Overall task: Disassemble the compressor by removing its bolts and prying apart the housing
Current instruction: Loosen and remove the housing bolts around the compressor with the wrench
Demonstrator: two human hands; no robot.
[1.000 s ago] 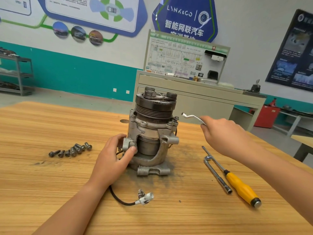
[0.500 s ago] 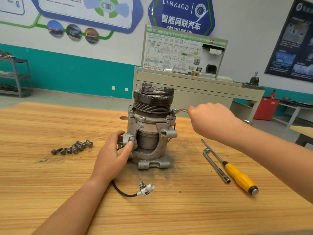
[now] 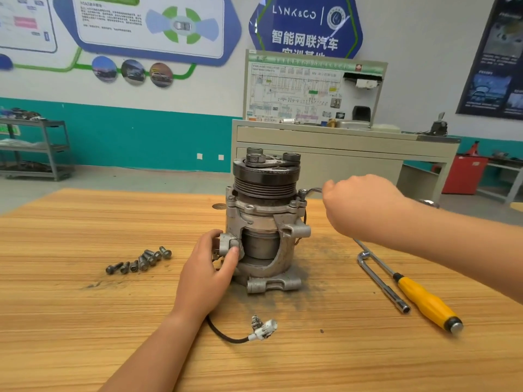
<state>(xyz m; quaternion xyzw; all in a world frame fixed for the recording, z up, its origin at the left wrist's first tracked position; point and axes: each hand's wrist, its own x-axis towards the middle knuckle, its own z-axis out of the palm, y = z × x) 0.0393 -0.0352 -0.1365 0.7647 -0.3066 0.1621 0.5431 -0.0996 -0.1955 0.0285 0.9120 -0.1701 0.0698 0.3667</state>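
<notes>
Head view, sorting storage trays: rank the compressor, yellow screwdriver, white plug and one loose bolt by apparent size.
1. compressor
2. yellow screwdriver
3. white plug
4. loose bolt
The plug lies nearer the camera, so the last pair is unsure.

Cannot see the wrench [image 3: 310,190] handle inside the right hand [image 3: 365,207], nor the screwdriver [image 3: 427,302] tip behind that forearm.

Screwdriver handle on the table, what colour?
Yellow, with a black collar and a silver end cap; the screwdriver handle shows clearly in the head view.
</notes>
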